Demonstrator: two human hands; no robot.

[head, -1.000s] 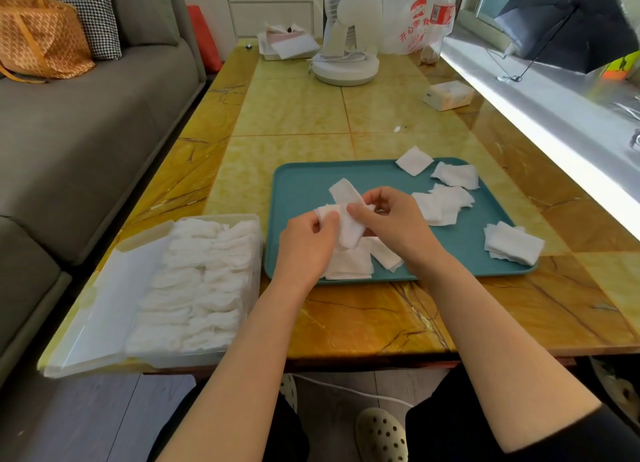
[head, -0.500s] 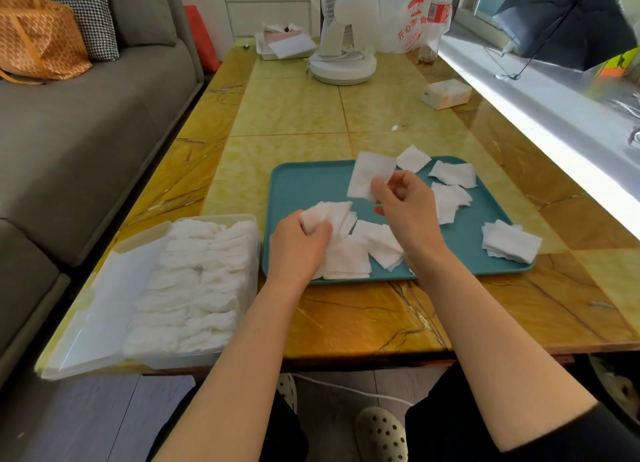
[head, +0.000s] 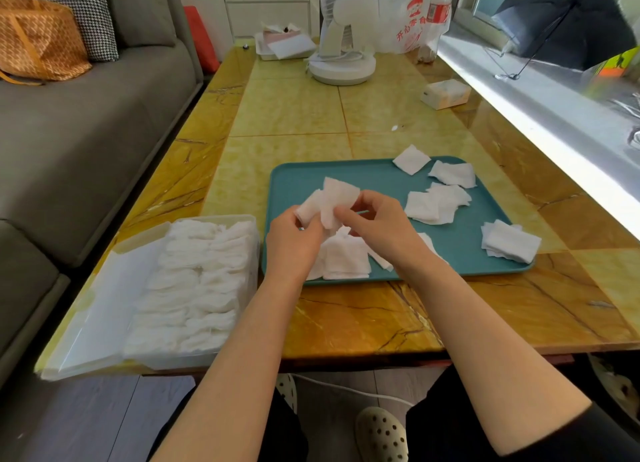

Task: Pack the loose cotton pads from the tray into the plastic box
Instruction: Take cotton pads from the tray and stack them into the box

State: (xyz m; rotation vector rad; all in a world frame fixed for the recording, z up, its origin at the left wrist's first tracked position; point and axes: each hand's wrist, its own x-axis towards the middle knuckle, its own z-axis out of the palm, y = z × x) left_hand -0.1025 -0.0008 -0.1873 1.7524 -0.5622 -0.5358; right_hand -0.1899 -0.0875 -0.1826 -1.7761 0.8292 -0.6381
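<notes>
Head view: left hand (head: 294, 243) grips pad stack (head: 308, 209), right hand (head: 379, 228) pinches pad (head: 341, 193) against it, over tray (head: 298, 184) near-left. Align edges before squeezing (pads floppy); then carry left to box (head: 166, 360), mostly full.

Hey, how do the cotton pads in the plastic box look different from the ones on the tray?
The pads in the box stand on edge in tight rows; the pads on the tray lie flat. The pads in the box form one packed block; the pads on the tray sit in scattered small piles. Both are white cotton.
</notes>
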